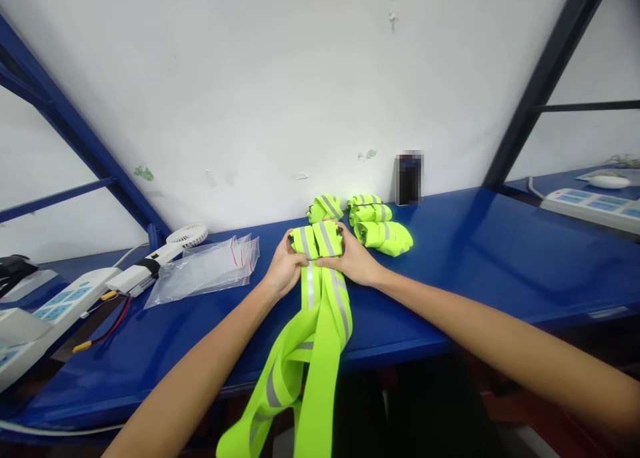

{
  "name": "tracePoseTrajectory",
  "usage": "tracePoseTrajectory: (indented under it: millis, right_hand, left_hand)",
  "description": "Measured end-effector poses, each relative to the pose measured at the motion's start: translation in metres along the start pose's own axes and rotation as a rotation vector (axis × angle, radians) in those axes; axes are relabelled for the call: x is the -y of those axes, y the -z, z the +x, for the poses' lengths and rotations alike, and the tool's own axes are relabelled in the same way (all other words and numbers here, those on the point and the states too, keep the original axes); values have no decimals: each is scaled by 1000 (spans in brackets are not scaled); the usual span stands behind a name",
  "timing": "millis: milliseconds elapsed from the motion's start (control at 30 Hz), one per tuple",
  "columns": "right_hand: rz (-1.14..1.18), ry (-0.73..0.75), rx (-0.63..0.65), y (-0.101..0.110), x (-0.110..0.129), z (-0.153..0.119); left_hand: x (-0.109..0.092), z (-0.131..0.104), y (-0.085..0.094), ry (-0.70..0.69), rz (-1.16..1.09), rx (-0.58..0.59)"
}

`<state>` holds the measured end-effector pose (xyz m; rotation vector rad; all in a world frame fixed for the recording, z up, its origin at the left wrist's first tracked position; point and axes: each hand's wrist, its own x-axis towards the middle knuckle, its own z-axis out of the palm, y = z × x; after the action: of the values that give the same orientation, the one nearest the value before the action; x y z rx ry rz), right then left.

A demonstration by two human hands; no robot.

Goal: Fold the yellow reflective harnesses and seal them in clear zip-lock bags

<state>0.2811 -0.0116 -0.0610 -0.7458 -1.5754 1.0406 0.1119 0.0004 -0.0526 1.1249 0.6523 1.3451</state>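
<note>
A neon yellow reflective strap (pixel 323 311) with silver stripes is partly rolled up on the blue table, its loose lengths hanging over the front edge. My left hand (pixel 286 266) grips the left side of the roll, thumb on the near face. On the other side, my right hand (pixel 356 258) holds the roll with thumb in front and fingers behind. Just beyond the hands sits a rolled strap (pixel 326 208). More rolled neon straps (pixel 370 211) lie behind my right hand, with another bundle (pixel 387 238) in front of them.
Clear zip bags (pixel 210 271) lie to the left, near a small white fan (pixel 187 235). A power strip (pixel 65 308) and a red-black cable (pixel 117 321) are at far left. A phone-like dark device (pixel 409 178) leans on the wall. The table (pixel 480 258) extends right.
</note>
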Motion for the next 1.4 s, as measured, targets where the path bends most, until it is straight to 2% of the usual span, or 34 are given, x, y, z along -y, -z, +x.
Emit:
tracePoseTrajectory:
  millis: [267, 433, 633, 800, 1033, 1233, 1400]
  right_hand:
    - [344, -326, 141, 2, 14, -1]
    - [481, -359, 130, 1, 13, 0]
    - [526, -373, 77, 4, 15, 3]
    - [495, -332, 54, 5, 11, 4]
    - [18, -14, 73, 9, -2, 5]
    - [-59, 22, 89, 9, -3, 3]
    - [-129, 88, 93, 6, 3, -3]
  left_hand:
    - [3, 4, 11, -93, 136, -62]
    - [7, 6, 18, -153, 221, -52]
    - [5, 5, 12, -173, 271, -19]
    - [4, 4, 9, -150, 308, -25]
    - [4, 2, 8, -157, 318, -42]
    - [2, -3, 4, -259, 407, 1]
    - [3, -3, 5, -294, 381, 30]
